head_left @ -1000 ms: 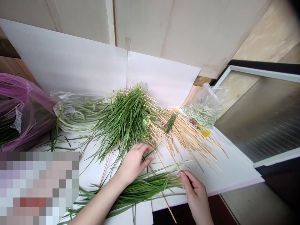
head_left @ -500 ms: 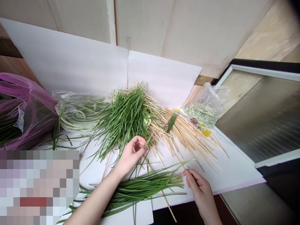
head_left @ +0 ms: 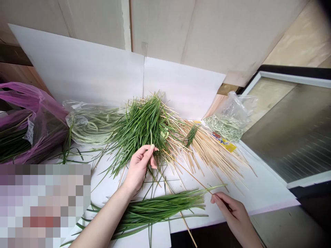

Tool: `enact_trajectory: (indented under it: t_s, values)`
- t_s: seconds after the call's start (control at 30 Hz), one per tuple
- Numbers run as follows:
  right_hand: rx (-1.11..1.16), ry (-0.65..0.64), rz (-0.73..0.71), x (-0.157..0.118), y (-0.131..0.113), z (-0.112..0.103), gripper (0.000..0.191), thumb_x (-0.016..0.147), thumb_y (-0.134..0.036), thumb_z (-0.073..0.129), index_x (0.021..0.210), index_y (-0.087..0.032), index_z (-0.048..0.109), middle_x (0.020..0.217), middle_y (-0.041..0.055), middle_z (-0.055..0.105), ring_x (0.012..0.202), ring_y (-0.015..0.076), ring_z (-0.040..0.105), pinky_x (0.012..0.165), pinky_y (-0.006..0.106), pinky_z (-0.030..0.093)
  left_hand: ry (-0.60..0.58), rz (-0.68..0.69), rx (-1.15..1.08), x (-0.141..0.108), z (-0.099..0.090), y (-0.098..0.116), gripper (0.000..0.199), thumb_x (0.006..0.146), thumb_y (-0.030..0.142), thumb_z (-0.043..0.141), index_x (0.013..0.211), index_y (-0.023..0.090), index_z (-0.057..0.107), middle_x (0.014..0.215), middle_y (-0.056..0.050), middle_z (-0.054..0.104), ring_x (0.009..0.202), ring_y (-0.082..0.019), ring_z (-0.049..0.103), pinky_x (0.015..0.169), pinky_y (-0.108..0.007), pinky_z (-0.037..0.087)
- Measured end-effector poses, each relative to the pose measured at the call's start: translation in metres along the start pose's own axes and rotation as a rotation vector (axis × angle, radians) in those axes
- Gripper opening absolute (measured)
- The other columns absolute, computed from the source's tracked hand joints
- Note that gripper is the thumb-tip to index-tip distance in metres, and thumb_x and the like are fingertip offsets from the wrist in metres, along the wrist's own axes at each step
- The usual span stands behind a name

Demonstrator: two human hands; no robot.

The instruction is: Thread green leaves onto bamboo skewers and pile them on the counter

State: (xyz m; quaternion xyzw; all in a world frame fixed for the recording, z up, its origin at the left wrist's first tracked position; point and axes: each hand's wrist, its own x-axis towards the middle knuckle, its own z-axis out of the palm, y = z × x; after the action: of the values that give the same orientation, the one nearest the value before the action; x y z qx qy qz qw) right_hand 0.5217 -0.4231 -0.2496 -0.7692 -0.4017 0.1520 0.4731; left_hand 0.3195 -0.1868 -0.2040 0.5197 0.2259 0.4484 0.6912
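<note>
My left hand [head_left: 141, 163] pinches a thin green stalk [head_left: 151, 137], whose pale tip points up in front of a heap of green leaves [head_left: 144, 124]. At the lower right, my right hand [head_left: 229, 206] grips a thin wooden skewer [head_left: 192, 175] that slants up and left towards the heap. Between my hands, near the front edge, a bunch of long green leaves [head_left: 160, 208] lies flat, pale ends to the right. Many loose skewers [head_left: 212, 148] fan out behind, with a small green bundle [head_left: 191, 135] on them.
A pink plastic bag [head_left: 49, 113] of greens stands at the left, beside a clear bag of pale stems [head_left: 93, 129]. Another clear bag [head_left: 227, 119] sits at the back right, near a framed glass panel [head_left: 289, 127]. White boards [head_left: 98, 69] line the back. The lower left corner is pixelated.
My left hand has turned and moved a little left, and its stalk now points upright. My right hand has shifted right and down, with more of the skewer showing.
</note>
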Motion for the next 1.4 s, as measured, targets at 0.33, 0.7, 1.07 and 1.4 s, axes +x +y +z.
enact_trajectory:
  t_s: [0.33,0.7,1.07,1.4]
  values:
    - [-0.054,0.016,-0.023,-0.0021,-0.0025,0.0048,0.041,0.089,-0.053,0.053,0.067,-0.020,0.061,0.067,0.0009,0.060,0.063,0.0187,0.052,0.055,0.025,0.038,0.005,-0.009,-0.038,0.0021,-0.0020,-0.0011,0.032,0.089,0.038,0.064,0.113,0.018,0.071,0.085,-0.002,0.063,0.056,-0.006,0.044,0.049,-0.020,0.034]
    - [-0.060,-0.012,-0.040,0.0001,0.0003,0.0012,0.040,0.089,-0.053,0.055,0.068,-0.021,0.062,0.068,0.0020,0.062,0.065,0.0204,0.056,0.051,0.025,0.039,0.041,-0.062,-0.072,0.0005,0.0001,-0.0027,0.026,0.077,0.040,0.077,0.080,0.014,0.072,0.072,0.000,0.059,0.057,-0.007,0.046,0.052,-0.019,0.037]
    - [-0.090,0.000,-0.039,0.0020,-0.0020,-0.0011,0.041,0.088,-0.054,0.056,0.065,-0.021,0.064,0.065,0.0013,0.063,0.059,0.0193,0.056,0.047,0.024,0.039,0.022,-0.094,-0.095,-0.0018,0.0014,0.0023,0.037,0.086,0.050,0.065,0.071,0.016,0.062,0.061,0.003,0.047,0.049,-0.006,0.030,0.041,-0.018,0.018]
    - [-0.064,-0.040,-0.008,0.0002,0.0046,0.0008,0.040,0.090,-0.053,0.052,0.069,-0.021,0.061,0.069,0.0017,0.061,0.068,0.0208,0.056,0.054,0.025,0.038,0.030,-0.056,-0.030,0.0009,0.0007,-0.0034,0.029,0.084,0.039,0.071,0.101,0.016,0.067,0.069,0.001,0.059,0.054,-0.007,0.044,0.051,-0.018,0.035]
